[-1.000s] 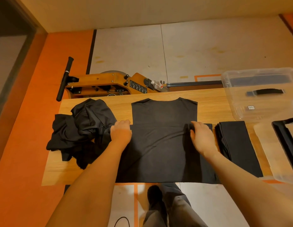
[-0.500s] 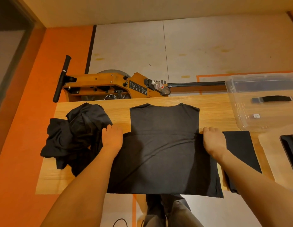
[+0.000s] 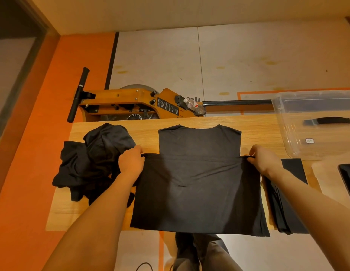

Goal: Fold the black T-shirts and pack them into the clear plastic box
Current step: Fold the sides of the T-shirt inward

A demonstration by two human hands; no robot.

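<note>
We see a black T-shirt [image 3: 199, 173] spread on the light wooden worktop [image 3: 258, 132], its long axis running from the near edge to the far edge, neckline pointing at the far edge and hem overhanging the near edge. The left hand [image 3: 131, 163] and the right hand [image 3: 265, 161] each pinch a raised horizontal fold of the shirt at its side edges, fingers curled round the cloth; the fold stretches taut between the two grips, with the collar part beyond them and the body part nearer us. A crumpled pile of black T-shirts [image 3: 92, 163] lies by the left edge, a stack of folded black T-shirts [image 3: 287, 202] by the right forearm, and the clear plastic box [image 3: 315, 122] at the far right corner.
</note>
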